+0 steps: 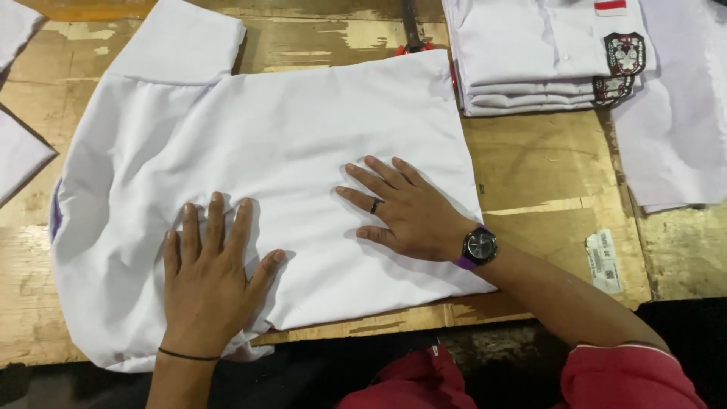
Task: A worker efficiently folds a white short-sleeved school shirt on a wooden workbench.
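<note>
The white cotton shirt [265, 151] lies lengthwise left-to-right on the worn wooden surface [545, 174]. Left hand [208, 280] and right hand [405, 208] press flat on it, fingers spread, gripping nothing.

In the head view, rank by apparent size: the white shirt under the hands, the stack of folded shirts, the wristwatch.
1. White shirt, largest by far.
2. Stack of folded shirts, partly cut off by the frame.
3. Wristwatch, smallest.
</note>
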